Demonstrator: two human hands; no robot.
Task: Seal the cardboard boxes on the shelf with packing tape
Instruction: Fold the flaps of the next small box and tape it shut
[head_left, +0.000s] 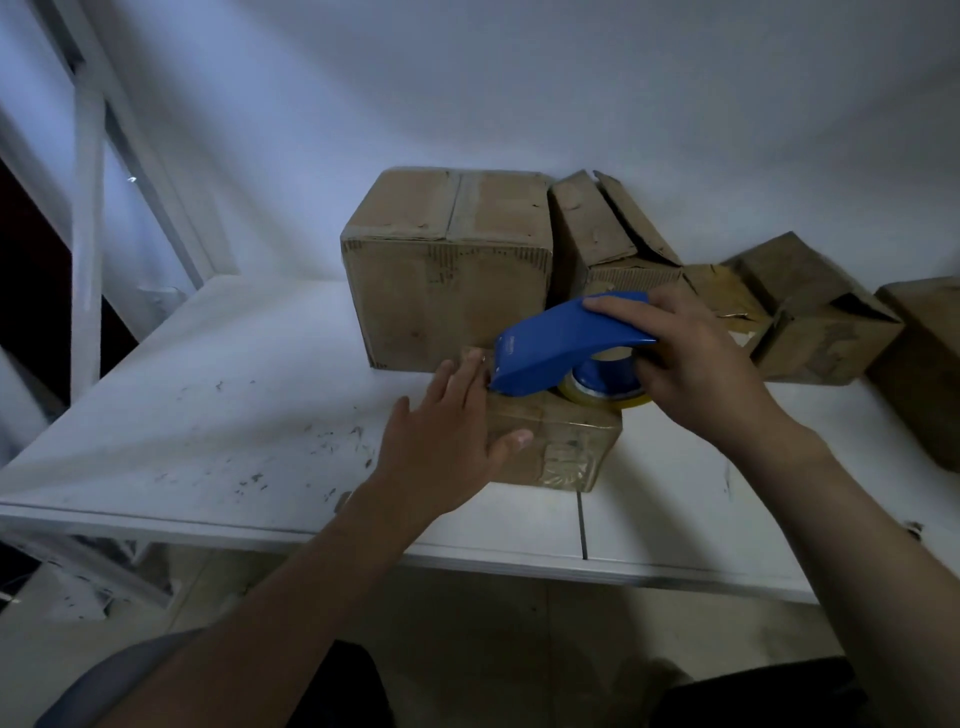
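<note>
Fingers (460, 382) of the left hand (441, 447) lie straight against the box (566, 447), thumb on its front face. The right hand (701, 364) curls round the blue dispenser (556, 338), which sits on the box's top near the shelf (208, 395) front; larger boxes (447, 270) stand behind.
</note>
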